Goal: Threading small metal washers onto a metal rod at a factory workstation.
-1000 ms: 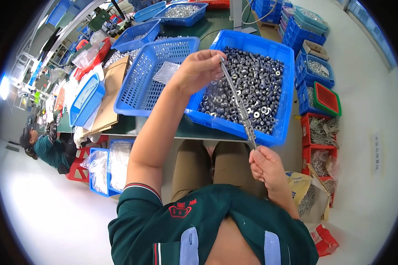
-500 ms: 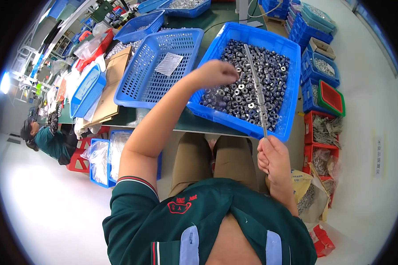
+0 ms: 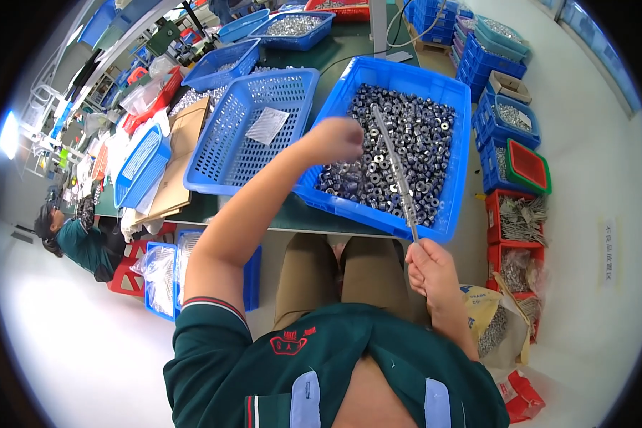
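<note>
- The right hand point(image 3: 430, 271) is just outside the near wall of the bin point(image 3: 461, 153), fingers closed around the lower end of the rod point(image 3: 396, 165).
- The rod slants up and away across the bin's near rim, its far end over the rings point(image 3: 426, 139); whether it touches the rim, I cannot tell.
- The left hand point(image 3: 340, 139) is over the bin's left side and blurred; the fingers look curled, but I cannot tell whether they pinch anything.
- Open air separates the left hand from the rod.
- The rings lie well below the bin's rim, leaving room above them inside the walls.
- A strip of green table point(image 3: 284, 214) runs in front of the basket point(image 3: 210, 187), which holds only a slip point(image 3: 268, 126).
- At the far end, a narrow gap parts basket and bin.
- Floor shows between the bin's right wall and the red crates point(image 3: 493, 214).
</note>
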`<state>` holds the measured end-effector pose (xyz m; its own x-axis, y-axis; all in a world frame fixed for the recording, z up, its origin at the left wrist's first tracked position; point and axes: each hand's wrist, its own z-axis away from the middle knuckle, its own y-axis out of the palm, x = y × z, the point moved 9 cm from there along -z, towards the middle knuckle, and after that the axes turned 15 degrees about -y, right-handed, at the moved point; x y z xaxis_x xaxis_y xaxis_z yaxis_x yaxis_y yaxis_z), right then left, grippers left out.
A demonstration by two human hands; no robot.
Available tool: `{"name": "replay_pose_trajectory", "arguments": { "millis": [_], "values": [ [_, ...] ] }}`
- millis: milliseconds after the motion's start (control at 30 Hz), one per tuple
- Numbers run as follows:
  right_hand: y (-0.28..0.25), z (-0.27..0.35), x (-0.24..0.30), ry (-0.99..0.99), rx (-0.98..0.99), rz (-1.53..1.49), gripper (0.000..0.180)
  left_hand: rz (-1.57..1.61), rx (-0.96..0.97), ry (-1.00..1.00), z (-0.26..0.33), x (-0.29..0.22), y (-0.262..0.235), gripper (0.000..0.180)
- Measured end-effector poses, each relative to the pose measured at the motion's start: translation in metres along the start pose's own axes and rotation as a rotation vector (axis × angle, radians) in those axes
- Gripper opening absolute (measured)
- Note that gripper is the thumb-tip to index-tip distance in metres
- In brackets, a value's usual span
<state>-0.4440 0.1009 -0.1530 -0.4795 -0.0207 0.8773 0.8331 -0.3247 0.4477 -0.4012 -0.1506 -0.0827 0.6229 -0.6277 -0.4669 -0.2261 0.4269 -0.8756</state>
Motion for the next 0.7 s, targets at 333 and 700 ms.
{"name": "replay_pose_trajectory", "arguments": {
  "millis": [333,700],
  "values": [
    [0.011,0.002,-0.007,0.045,0.084,-0.010,0.017,1.353,0.296,-0.057,0.016,0.004,-0.027,0.024],
    [0.018,0.004,-0.002,0.038,0.070,-0.040,0.017,1.385,0.303,0.046,0.021,-0.014,-0.028,0.024]
  ]
}}
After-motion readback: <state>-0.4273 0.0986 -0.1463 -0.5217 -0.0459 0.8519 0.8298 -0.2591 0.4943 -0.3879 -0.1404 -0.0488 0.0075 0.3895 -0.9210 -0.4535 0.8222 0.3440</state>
